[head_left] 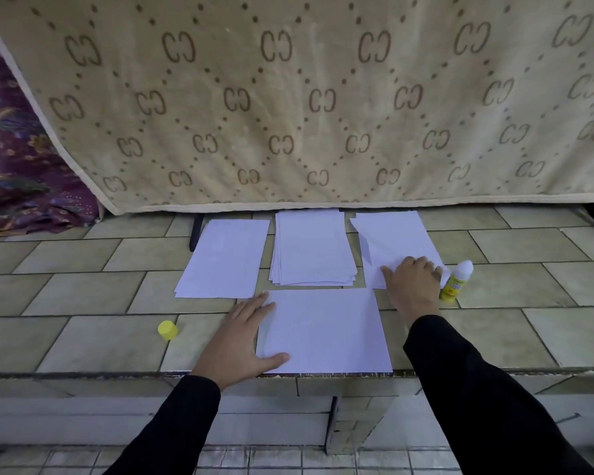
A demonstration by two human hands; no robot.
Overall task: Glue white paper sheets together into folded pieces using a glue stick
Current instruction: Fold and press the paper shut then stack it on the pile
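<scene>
Near sheet (323, 330) lies flat at the front edge of the tiled tabletop (83, 289), long axis running left to right across me. Left hand (240, 337) rests flat on its left edge, fingers straight, thumb over the paper, gripping nothing. Right hand (412, 282) is spread flat on the near corner of the right pile (395, 241), also holding nothing. Glue stick (455, 281) stands upright just right of that hand, white tip bared; I cannot tell whether the little finger touches it. I judge the right hand the one to take it: it is by far the nearer, and the near sheet then lies back toward me and to the left of the stick. Yellow cap (167, 329) sits well apart, left of the left hand. Beyond the near sheet: middle stack (312, 248), fanned slightly, and left pile (223, 258). Patterned blanket (288, 97) hangs behind.
</scene>
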